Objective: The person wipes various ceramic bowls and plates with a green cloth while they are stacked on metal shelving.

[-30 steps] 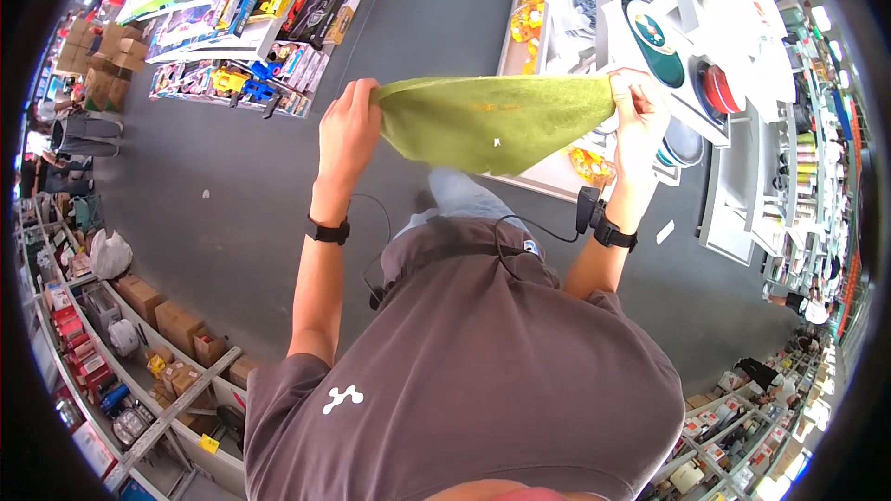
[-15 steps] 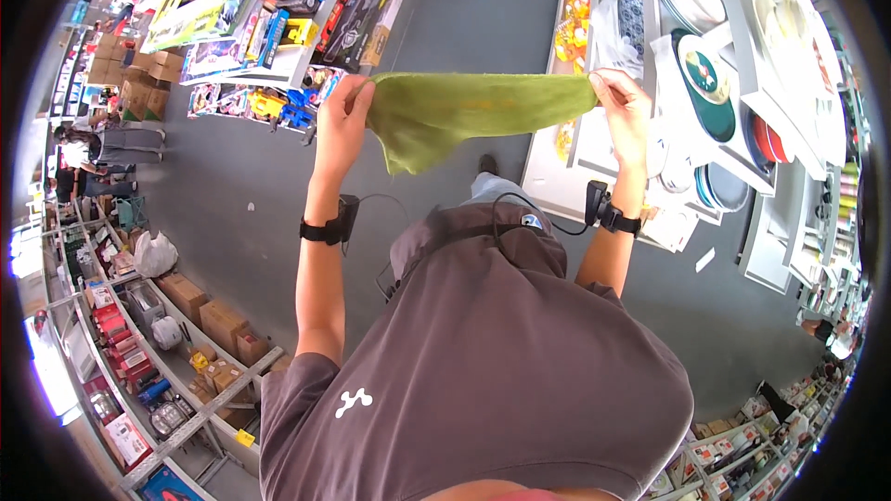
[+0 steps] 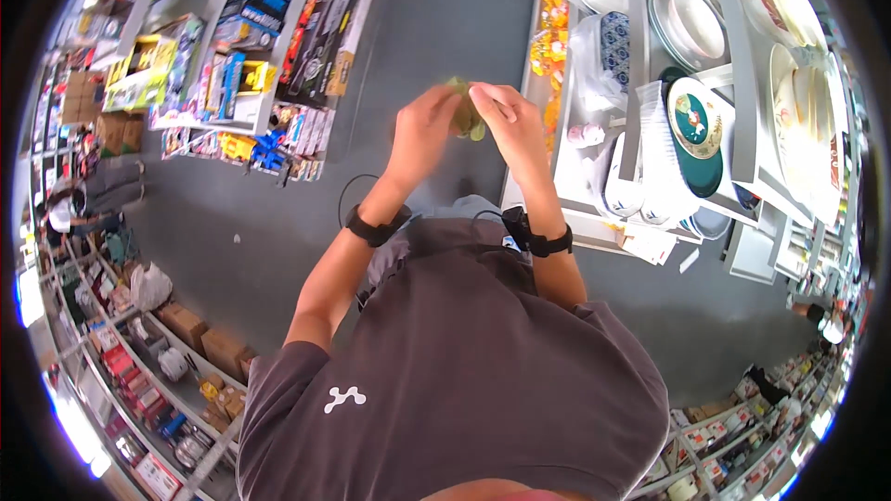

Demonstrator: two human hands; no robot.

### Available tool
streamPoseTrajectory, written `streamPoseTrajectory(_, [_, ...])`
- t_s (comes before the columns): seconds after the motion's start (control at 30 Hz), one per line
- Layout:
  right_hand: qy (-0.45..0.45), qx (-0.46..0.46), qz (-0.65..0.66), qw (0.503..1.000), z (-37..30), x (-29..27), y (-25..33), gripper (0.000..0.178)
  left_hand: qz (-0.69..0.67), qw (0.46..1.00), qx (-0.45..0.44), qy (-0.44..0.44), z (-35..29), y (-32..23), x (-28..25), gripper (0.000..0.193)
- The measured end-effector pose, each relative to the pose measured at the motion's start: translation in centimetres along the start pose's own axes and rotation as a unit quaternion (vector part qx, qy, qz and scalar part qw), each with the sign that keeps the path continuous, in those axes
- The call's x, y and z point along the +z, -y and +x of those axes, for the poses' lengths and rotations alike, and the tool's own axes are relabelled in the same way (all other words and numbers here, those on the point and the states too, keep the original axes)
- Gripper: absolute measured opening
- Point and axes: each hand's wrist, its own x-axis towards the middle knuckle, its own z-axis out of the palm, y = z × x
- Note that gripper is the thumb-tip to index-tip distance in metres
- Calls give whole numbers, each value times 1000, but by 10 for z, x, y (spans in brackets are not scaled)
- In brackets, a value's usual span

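A green cloth (image 3: 476, 131) is bunched up small between my two hands, out in front of my body. My left hand (image 3: 419, 137), slightly smeared by motion, closes on it from the left. From the other side my right hand (image 3: 516, 134) grips it, with its fingers bent over the top. The fingertips of both hands almost meet, and they cover most of the cloth. Each of my wrists wears a black strap with a small device.
Shelves of plates and bowls (image 3: 696, 23) stand close on my right. Boxed toys (image 3: 251, 14) fill a shelf at the front left. Cardboard boxes (image 3: 223, 353) line a rack at the lower left. A person (image 3: 70, 213) is at the far left, another (image 3: 826, 323) at the far right.
My hands have come together from wide apart. The cloth, stretched out between them before, is now gathered into a small bunch. The view has shifted slightly.
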Motion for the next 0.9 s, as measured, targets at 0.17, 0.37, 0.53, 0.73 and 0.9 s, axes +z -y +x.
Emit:
streamPoseTrajectory(0.17, [-42,-42,21,998,71,-14,-45,39,-69,988,19,134,66,20,8,26])
streamPoseTrajectory(0.37, [-130,-42,-24,990,153,-15,-39,31,-57,970,66,226,175,72,9,40])
streamPoseTrajectory(0.53, [-128,-89,-91,984,214,-26,1,31,-216,921,-22,322,260,61,-3,43])
streamPoseTrajectory(0.73, [-173,-131,-41,975,272,-44,78,42,-106,949,100,279,378,39,9,49])
streamPoseTrajectory(0.9, [-220,-209,127,944,312,-73,96,34,-117,930,-11,349,450,14,26,48])
